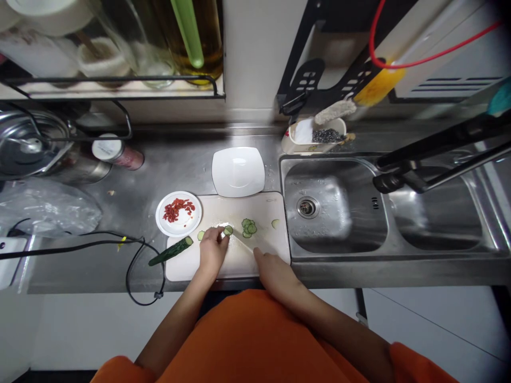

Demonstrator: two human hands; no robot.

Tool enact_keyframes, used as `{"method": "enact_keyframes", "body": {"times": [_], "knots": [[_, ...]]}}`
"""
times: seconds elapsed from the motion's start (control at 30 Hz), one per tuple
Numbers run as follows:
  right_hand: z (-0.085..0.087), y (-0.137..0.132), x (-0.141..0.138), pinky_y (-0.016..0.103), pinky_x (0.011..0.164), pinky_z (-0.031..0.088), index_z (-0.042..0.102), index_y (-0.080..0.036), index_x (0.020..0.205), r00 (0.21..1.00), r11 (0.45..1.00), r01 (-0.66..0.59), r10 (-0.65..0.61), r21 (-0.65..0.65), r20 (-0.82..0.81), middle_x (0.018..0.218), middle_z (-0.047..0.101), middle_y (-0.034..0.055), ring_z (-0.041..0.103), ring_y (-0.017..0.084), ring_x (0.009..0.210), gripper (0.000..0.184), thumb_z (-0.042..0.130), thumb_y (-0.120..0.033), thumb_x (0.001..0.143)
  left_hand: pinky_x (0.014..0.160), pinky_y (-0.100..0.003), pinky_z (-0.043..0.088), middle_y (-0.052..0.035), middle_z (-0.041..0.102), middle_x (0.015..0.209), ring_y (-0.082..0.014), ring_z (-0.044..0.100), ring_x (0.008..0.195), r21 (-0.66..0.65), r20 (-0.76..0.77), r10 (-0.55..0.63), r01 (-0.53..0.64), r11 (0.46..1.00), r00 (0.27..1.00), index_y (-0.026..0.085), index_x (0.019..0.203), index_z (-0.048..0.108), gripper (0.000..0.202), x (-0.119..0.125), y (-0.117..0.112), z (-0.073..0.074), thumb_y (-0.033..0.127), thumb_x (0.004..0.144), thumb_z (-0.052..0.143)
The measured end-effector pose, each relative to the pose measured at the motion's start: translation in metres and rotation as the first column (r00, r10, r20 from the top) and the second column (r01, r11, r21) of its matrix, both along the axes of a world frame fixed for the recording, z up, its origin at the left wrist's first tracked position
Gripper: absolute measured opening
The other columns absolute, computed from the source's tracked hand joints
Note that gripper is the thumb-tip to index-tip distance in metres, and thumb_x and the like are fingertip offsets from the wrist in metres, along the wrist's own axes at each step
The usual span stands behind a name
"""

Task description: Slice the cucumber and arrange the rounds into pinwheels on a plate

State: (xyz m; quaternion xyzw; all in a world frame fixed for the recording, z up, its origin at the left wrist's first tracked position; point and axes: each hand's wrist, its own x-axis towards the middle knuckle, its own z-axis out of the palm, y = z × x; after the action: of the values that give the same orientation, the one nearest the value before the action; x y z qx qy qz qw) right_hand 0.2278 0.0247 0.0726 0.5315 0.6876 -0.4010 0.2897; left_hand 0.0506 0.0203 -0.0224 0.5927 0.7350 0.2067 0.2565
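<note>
My left hand (213, 250) is closed on a short piece of cucumber (228, 230) over the white cutting board (239, 270). In my right hand (275, 271) is a knife (242, 243), its blade pointing up and left toward that piece. Several cucumber slices (249, 228) lie in a small overlapping pile just right of the blade. One more slice (275, 224) rests near the board's right side, and a cut end (200, 235) lies left of my left hand. A longer cucumber length (171, 251) lies across the board's left edge, partly on the counter.
A white plate (159, 221) with red bits stands at the board's upper left. Behind the board is a white square dish (238, 171). A steel sink (339, 213) lies to the right. Black cables (126, 276) loop at the left, beside a plastic bag (48, 207).
</note>
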Motion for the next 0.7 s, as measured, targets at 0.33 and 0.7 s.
{"method": "enact_keyframes", "body": {"times": [0.33, 0.7], "knots": [[-0.007, -0.007, 0.007, 0.03, 0.075, 0.043, 0.044, -0.014, 0.12, 0.999, 1.0, 0.028, -0.028, -0.011, -0.022, 0.103, 0.063, 0.0146, 0.06, 0.023, 0.096, 0.039, 0.027, -0.006, 0.087, 0.071, -0.028, 0.042, -0.0027, 0.06, 0.075, -0.0157, 0.054, 0.07, -0.04, 0.028, 0.042, -0.041, 0.998, 0.999, 0.018, 0.089, 0.063, 0.018, 0.0, 0.004, 0.002, 0.021, 0.073, 0.057], [-0.005, -0.018, 0.034, 0.028, 0.064, 0.041, 0.046, -0.016, 0.12, 0.999, 0.999, 0.036, -0.036, -0.019, -0.021, 0.091, 0.064, 0.012, 0.063, 0.025, 0.087, 0.045, 0.033, -0.001, 0.079, 0.065, -0.024, 0.041, -0.0001, 0.068, 0.073, -0.0149, 0.061, 0.067, -0.17, -0.022, 0.148, -0.149, 0.974, 0.989, 0.022, 0.081, 0.063, 0.014, -0.028, 0.004, 0.024, 0.033, 0.077, 0.055]]}}
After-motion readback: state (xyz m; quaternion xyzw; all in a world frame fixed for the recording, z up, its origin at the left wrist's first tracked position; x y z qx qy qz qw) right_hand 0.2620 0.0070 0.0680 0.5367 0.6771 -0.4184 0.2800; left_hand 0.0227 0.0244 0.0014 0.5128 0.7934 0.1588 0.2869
